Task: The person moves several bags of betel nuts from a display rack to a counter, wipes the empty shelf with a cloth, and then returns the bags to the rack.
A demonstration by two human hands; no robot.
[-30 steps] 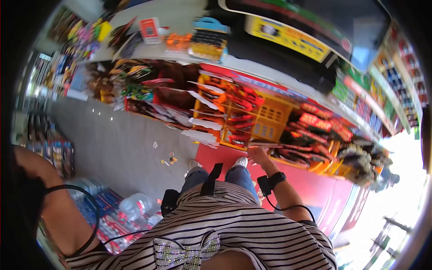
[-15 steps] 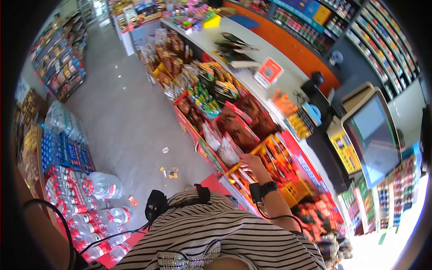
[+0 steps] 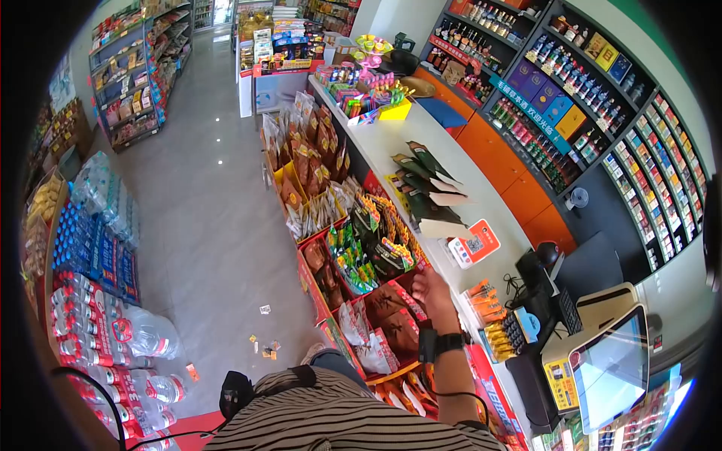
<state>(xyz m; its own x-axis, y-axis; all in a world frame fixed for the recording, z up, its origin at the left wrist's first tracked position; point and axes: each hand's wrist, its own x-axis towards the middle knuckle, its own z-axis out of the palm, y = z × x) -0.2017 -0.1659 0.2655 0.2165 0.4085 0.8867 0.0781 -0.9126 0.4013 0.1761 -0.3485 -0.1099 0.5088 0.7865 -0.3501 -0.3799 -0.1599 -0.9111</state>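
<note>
My right hand (image 3: 432, 292), with a dark band at the wrist, is over the snack bins beside the counter edge. Its fingers look loosely bent and apart, with nothing visible in them. Closest to it are brown snack packs (image 3: 397, 333) in a red-edged bin. Black-and-yellow packs (image 3: 391, 255) and green packs (image 3: 347, 259) lie just beyond. White-and-red packs (image 3: 374, 357) sit to the left of my right forearm. At the lower left edge part of my left arm shows, but my left hand is outside the view.
A long white counter (image 3: 481, 210) carries dark leaf-shaped fans (image 3: 429, 184), a QR-code sign (image 3: 475, 244) and a screen (image 3: 609, 368). Bundled water bottles (image 3: 113, 331) line the left side. Paper scraps (image 3: 267, 348) lie on the grey floor (image 3: 218, 248). A cable runs near my waist.
The view has shifted forward along the counter and lifted, showing more shelves. My right hand has moved from the white packs near the orange bin to beside the brown and black-and-yellow packs.
</note>
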